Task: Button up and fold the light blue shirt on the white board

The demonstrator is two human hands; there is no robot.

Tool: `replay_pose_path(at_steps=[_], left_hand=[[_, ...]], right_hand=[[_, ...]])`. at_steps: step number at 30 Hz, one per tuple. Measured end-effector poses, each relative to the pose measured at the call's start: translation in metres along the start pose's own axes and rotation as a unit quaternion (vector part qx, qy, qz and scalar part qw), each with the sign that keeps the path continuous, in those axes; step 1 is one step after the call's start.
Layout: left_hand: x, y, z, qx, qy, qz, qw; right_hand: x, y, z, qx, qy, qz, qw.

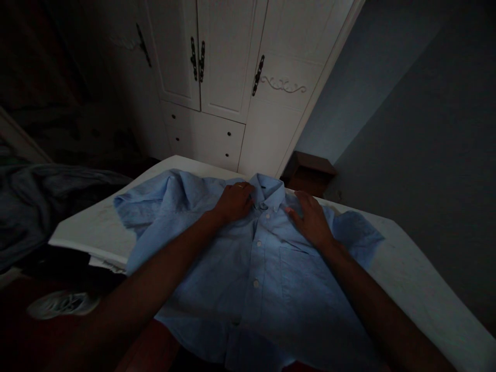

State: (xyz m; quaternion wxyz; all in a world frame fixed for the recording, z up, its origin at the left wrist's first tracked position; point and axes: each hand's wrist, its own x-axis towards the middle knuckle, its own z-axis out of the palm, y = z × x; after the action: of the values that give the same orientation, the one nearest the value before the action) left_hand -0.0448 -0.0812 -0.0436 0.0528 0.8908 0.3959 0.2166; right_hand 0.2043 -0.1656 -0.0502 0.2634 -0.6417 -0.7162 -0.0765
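Note:
A light blue short-sleeved shirt [232,258] lies front side up across a white table, its button placket running down the middle and its collar [273,191] at the far edge. My left hand [234,201] rests on the shirt just left of the collar, with a ring on one finger; its fingers lie flat. To the right of the collar, my right hand [310,217] lies on the shoulder area with fingers stretched out and thumb apart. The shirt's lower end hangs over the near table edge.
The white table [406,263] extends to the right of the shirt. Behind it stands a white wardrobe [220,62] with dark handles, and a brown wooden cabinet [312,168]. Grey cloth [34,201] lies at left; a light shoe [64,304] is on the red floor covering.

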Motion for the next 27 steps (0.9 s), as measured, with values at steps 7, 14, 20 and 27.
replay_pose_path(at_steps=[7, 14, 20, 27], left_hand=[[-0.008, -0.015, 0.011, 0.065, -0.077, -0.081, 0.992], [-0.010, -0.028, 0.005, 0.085, -0.076, -0.139, 0.984], [-0.012, -0.031, 0.010, 0.088, -0.057, -0.134, 0.985], [-0.014, -0.027, 0.006, 0.106, -0.059, -0.141, 0.983]], right_hand=[[-0.008, 0.042, 0.022, -0.130, -0.145, 0.092, 0.976], [-0.008, 0.048, 0.023, -0.150, -0.156, 0.092, 0.972], [-0.009, 0.053, 0.023, -0.166, -0.174, 0.096, 0.966], [-0.010, 0.060, 0.029, -0.152, -0.152, 0.093, 0.972]])
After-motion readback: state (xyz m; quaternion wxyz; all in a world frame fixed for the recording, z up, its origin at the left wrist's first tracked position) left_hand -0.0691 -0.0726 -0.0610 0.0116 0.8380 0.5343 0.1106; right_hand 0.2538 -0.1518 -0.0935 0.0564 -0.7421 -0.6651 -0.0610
